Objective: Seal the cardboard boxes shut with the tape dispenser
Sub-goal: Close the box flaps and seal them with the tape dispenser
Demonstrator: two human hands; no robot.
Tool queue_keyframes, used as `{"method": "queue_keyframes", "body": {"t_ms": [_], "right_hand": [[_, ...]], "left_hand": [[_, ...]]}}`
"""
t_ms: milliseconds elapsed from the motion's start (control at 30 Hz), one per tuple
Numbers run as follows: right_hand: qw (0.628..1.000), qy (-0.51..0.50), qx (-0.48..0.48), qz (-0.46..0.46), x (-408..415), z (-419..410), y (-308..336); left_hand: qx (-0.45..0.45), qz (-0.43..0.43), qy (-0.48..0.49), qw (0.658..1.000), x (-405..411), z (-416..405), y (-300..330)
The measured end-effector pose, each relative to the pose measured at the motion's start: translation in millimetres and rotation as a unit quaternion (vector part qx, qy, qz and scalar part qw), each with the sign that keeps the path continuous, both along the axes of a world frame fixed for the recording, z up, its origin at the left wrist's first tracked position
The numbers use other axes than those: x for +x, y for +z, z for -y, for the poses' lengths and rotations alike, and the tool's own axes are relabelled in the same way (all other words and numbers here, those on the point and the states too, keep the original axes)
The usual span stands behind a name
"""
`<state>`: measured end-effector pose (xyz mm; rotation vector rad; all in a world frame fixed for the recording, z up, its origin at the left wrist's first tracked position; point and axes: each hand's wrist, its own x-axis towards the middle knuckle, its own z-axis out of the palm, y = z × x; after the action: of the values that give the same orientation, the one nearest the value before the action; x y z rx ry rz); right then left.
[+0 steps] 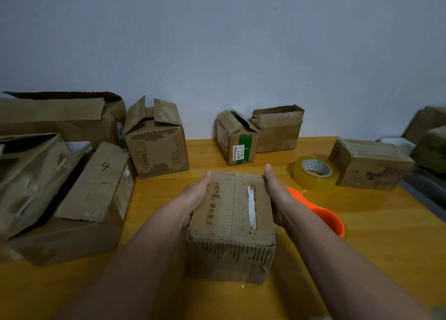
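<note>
A person's two bare forearms reach forward over a yellow wooden table [362, 235] towards a pale wall.

At the far left, a pile of large worn boxes [60, 174] leans together, one marked with a handwritten 4. Just right of them, an open box [156, 145] stands with its flaps up.

The left hand [193, 196] presses flat against the left side of a small cardboard box [231, 223], fingers straight and together, pointing away from the person. The box sits at the near centre of the table, its long axis running near to far. Its top flaps are closed and meet along a centre seam. The cardboard is scuffed, with printed characters and a torn white label strip. No fresh tape is evident on the seam.

The right hand [277, 199] mirrors the left, flat against the box's right side, fingers straight.

Beyond, two more open boxes [260, 133] stand by the wall.

Just right of the right wrist lies the orange tape dispenser [323, 213], partly hidden by the arm. The right hand is clearly nearer to it. Farther right sits a clear tape roll [313, 172], then another box [371, 165].
</note>
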<state>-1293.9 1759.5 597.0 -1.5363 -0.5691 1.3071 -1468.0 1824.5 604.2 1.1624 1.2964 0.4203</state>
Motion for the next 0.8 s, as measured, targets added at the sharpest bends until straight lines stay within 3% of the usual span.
{"method": "queue_keyframes", "body": {"t_ms": [67,100,167,267,300,367,433,533,600,700,800], "right_hand": [[0.991,-0.011,0.007,0.131,2,1,6],[0.967,-0.029,0.037,0.251,3,0,10],[0.869,0.033,0.128,0.477,0,-1,19],[0.744,0.232,0.084,0.621,-14,-1,11],[0.721,0.249,0.057,0.644,-16,-2,7],[0.709,0.241,0.040,0.661,-18,-4,8],[0.737,0.239,0.055,0.629,-16,-2,15],[0.856,0.120,0.116,0.490,-7,14,17],[0.921,0.049,0.124,0.367,-6,27,15],[0.956,0.060,0.097,0.270,-14,32,4],[0.965,0.048,0.100,0.237,-15,27,8]], "left_hand": [[0.126,-0.101,-0.006,0.987,-5,0,-1],[0.228,-0.143,-0.018,0.963,-6,-1,2],[0.396,-0.169,-0.103,0.897,-4,-2,11],[0.403,-0.306,-0.276,0.817,10,-2,10],[0.381,-0.347,-0.284,0.809,15,-1,8],[0.357,-0.382,-0.251,0.815,23,4,9],[0.331,-0.344,-0.206,0.854,25,10,15],[0.255,-0.192,-0.125,0.939,8,16,16],[0.221,-0.084,-0.085,0.968,-5,23,11],[0.185,0.003,-0.040,0.982,-5,34,4],[0.185,0.014,-0.004,0.983,4,40,3]]}}
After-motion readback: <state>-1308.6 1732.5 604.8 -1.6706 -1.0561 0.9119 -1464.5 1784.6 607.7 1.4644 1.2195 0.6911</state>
